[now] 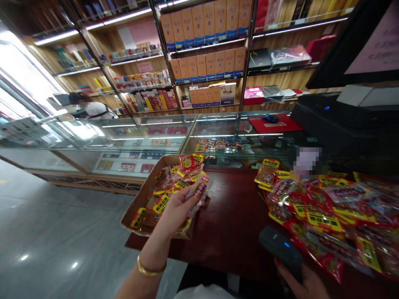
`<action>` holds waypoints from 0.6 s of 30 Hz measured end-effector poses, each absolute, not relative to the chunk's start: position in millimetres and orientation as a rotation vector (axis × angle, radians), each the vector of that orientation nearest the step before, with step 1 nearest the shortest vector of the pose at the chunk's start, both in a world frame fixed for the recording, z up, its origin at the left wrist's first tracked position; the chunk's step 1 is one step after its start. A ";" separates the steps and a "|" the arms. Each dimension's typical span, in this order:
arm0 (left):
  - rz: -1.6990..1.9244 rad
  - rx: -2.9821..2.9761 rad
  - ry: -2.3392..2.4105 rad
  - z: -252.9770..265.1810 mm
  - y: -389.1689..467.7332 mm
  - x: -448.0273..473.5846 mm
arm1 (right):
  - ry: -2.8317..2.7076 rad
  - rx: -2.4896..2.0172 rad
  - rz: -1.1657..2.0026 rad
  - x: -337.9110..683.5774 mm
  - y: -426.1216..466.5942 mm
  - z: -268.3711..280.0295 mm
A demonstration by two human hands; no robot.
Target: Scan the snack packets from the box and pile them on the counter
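My left hand [181,204] is closed on a small clear snack packet [201,187] with a red label, above the right side of a cardboard box [129,214]. Inside that box lie several snack packets [160,203] with yellow and red labels. Lower right, my right hand [301,280] grips a dark barcode scanner [277,245] by its handle; a blue light shines on its top. Just beyond the scanner is a large pile of similar snack packets [324,220]. Part of the right hand is cut off by the bottom edge.
A dark red wooden table [230,216] carries the box and the pile. Behind it runs a glass display counter [149,141], with a computer mouse [270,119] on a red mat [286,125]. A monitor [368,45] overhangs the upper right. A person [96,110] is at the far left.
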State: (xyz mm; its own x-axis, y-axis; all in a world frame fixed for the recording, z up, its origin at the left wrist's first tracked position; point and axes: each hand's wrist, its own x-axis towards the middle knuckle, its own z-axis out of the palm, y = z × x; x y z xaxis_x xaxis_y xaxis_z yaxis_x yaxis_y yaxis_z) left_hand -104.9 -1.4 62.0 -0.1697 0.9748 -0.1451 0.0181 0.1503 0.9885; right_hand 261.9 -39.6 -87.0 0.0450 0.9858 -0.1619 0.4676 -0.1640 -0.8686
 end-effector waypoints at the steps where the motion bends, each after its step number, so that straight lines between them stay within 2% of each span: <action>1: 1.180 1.060 1.361 52.8 0.3 -84.6 | -1.497 -1.703 1.087 260.6 -39.4 -84.2; 5: 1.163 1.175 1.270 14.6 12.3 -27.6 | -1.572 -1.737 0.987 255.4 -41.3 -76.5; 8: 1.189 0.922 1.159 -10.5 21.2 -8.9 | -1.671 -1.706 0.931 253.4 -45.9 -74.1; 13: 1.041 0.541 1.188 -40.1 37.3 -4.7 | -1.838 -1.576 0.881 251.8 -52.6 -63.4; 18: 0.840 0.582 1.200 -46.6 50.9 -10.5 | -1.922 -1.529 0.882 251.0 -56.8 -47.6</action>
